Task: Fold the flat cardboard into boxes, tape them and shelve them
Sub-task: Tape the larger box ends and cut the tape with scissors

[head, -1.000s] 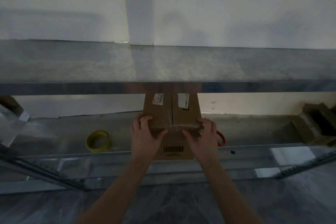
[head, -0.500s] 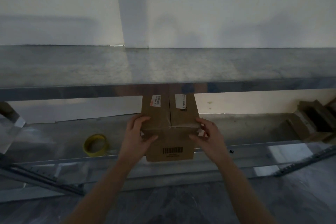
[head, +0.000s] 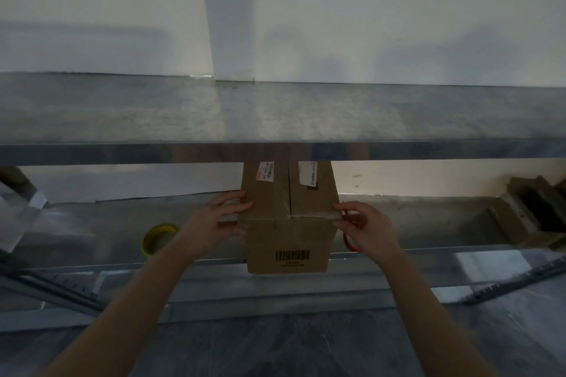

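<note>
Cardboard box touched by loosely spread fingers.

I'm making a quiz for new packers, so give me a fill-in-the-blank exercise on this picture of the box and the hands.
1. The cardboard box stands on a metal ____.
2. The tape roll left of the box is ____.
3. The box's top bears ____ stickers.
4. The left hand and right hand touch the box's opposite ____.
Missing words: shelf; yellow; two; sides.
</note>
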